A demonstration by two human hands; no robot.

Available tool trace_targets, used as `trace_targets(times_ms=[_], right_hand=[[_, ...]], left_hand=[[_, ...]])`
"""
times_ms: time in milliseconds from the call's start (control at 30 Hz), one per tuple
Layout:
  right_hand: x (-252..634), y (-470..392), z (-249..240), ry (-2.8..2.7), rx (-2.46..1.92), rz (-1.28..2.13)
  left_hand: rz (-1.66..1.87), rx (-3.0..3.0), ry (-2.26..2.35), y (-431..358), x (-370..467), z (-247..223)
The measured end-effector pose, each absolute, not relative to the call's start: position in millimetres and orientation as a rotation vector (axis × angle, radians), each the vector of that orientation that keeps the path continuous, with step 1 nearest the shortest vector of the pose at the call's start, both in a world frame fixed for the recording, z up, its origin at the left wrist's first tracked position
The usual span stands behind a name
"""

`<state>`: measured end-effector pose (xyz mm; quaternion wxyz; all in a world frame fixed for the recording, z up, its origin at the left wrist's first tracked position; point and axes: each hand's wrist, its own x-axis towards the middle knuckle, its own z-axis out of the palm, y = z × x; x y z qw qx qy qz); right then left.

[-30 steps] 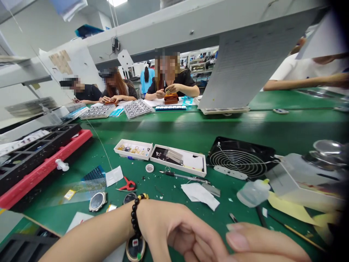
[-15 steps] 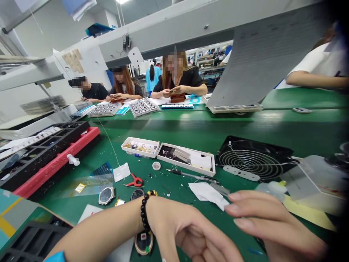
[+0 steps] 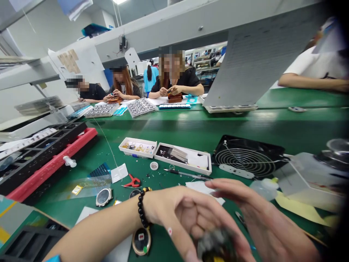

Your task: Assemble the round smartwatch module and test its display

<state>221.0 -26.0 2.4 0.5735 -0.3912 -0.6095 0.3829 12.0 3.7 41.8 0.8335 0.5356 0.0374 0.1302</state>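
Observation:
My left hand point(image 3: 174, 214), a black bead bracelet point(image 3: 141, 209) at its wrist, curls around a dark, rounded, glossy object point(image 3: 216, 242) at the bottom edge. Blur and the frame edge hide what kind it is; a bit of yellow shows low on it. My right hand point(image 3: 253, 203) is just right of the left one, fingers stretched and apart, with nothing visible in them. Beneath the left wrist lies a gold-rimmed round watch part point(image 3: 141, 241) with a red-marked sticker. A silver-rimmed watch point(image 3: 104, 197) rests left of the forearm, and another watch point(image 3: 135, 193) is partly covered by the wrist.
Beyond my hands are two white trays point(image 3: 155, 154) of small parts, a pen point(image 3: 188, 174), red clamp point(image 3: 133, 180), white cloth point(image 3: 200, 186) and black fan point(image 3: 247, 156). At right stands a clear container point(image 3: 313, 178); at left, a red-edged black rack point(image 3: 54, 160). Several people sit across the bench.
My left hand has turned so its palm shows more, and the dark object has come into view in it. My right hand has moved left, closer to it. The view has shifted slightly.

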Motion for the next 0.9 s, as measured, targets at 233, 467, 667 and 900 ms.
trace_targets(times_ms=[233,467,667,900], right_hand=[[200.9,-21.0,18.2,-1.155,-0.946,1.332],[192.3,-25.4,6.2,-1.199,-0.943,1.309],[187.3,-24.8,3.9,-1.265,-1.059,1.22],[185.5,-22.1,-0.4,-1.225,-1.09,1.154]], left_hand=[[1.041,1.591,0.928,0.4,24.4,38.9],[1.262,2.231,0.969,-5.9,25.3,29.9],[1.241,2.289,0.994,-8.2,26.1,24.5],[1.2,2.421,1.022,-10.6,24.0,24.4]])
